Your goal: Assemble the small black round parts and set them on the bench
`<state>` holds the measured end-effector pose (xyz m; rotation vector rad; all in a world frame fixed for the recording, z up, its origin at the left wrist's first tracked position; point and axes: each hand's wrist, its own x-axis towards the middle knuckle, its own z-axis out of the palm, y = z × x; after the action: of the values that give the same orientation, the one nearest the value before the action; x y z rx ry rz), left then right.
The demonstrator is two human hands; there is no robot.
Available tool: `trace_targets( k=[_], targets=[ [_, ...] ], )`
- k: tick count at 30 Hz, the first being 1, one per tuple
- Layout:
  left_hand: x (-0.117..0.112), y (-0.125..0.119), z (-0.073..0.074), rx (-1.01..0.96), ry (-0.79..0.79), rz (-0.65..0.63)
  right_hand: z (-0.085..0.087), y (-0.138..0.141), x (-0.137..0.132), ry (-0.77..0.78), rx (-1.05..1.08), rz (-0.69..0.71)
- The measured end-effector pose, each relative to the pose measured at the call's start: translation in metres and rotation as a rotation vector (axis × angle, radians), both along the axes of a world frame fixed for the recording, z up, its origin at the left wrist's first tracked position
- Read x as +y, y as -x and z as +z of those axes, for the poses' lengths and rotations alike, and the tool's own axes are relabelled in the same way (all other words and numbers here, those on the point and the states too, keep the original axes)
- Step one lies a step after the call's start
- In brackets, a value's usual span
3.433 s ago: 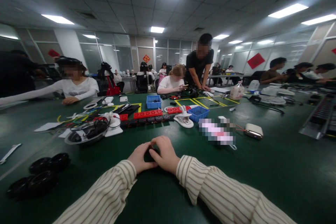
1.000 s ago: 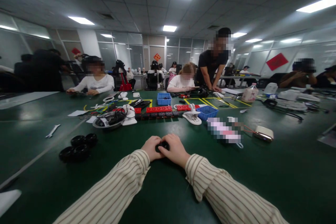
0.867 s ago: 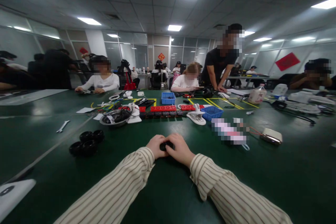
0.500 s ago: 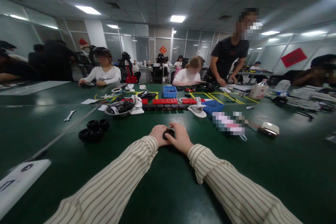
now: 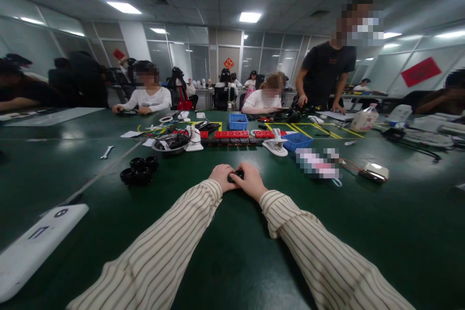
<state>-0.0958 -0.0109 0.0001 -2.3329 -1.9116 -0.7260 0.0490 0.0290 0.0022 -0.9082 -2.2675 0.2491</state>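
Both of my hands rest together on the green table (image 5: pixel 232 252), in striped sleeves. My left hand (image 5: pixel 220 176) and my right hand (image 5: pixel 250 181) are closed round a small black round object (image 5: pixel 238 174) held between them; only its top shows. Several black wheels (image 5: pixel 140 172) lie to the left of my hands, apart from them.
A white flat device (image 5: pixel 36 247) lies at the near left edge. A wrench (image 5: pixel 107 152), a metal bowl of cables (image 5: pixel 170 144), red and black strips (image 5: pixel 232 136), blue bins (image 5: pixel 297 141) and a white clamp (image 5: pixel 275 145) lie beyond. People sit and stand at the far side.
My view has tilted and shifted, so the hands appear higher and farther away. They stay closed on the black object throughout. The standing person has straightened up.
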Motion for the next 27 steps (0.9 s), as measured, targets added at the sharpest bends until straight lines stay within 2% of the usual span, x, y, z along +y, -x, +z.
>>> trace_targets(
  k=[13, 20, 27],
  targets=[
    [0.002, 0.003, -0.007, -0.004, 0.065, -0.031, 0.006, -0.007, -0.008, -0.009, 0.046, 0.148],
    [-0.003, -0.005, -0.005, 0.016, 0.064, -0.021, 0.000, -0.006, -0.002, 0.014, 0.045, 0.056],
    [0.000, -0.007, -0.006, 0.005, 0.052, -0.008, 0.003, -0.005, -0.004, 0.018, 0.024, 0.015]
  ],
)
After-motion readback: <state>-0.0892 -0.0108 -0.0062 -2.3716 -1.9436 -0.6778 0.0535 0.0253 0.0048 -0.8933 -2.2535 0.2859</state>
